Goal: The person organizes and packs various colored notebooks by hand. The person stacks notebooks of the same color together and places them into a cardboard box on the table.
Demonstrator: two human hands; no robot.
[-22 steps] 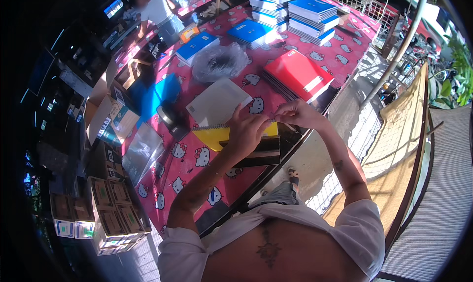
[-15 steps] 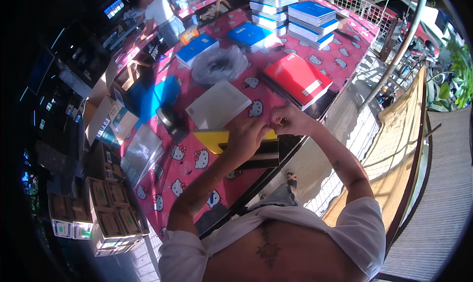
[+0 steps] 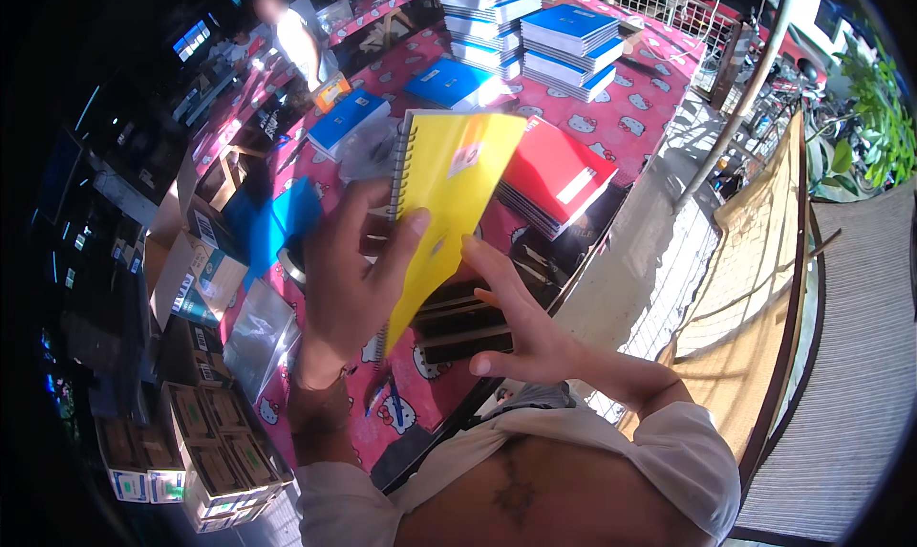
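A yellow spiral notebook (image 3: 457, 198) is raised and tilted above the table, its wire binding on the left. My left hand (image 3: 349, 284) grips it by the bound side, with the thumb across the cover. Close to the notebook's right edge, my right hand (image 3: 525, 327) is open, fingers spread; whether a fingertip touches the cover I cannot tell. Behind the yellow notebook to the right lies a stack of red notebooks (image 3: 565, 176). Under my hands sits a dark slatted object (image 3: 463, 329). A blue pen (image 3: 395, 404) lies near the table's front edge.
Tall stacks of blue notebooks (image 3: 492, 26) stand at the back of the pink patterned table (image 3: 621, 107). At left are an open carton (image 3: 205, 275), a clear plastic sleeve (image 3: 260, 337) and piled boxes (image 3: 224, 451). A person (image 3: 296, 45) stands at the far left.
The yellow notebook has come up off the table and is now tilted in my left hand. My right hand has opened and moved toward me. The view has shifted slightly.
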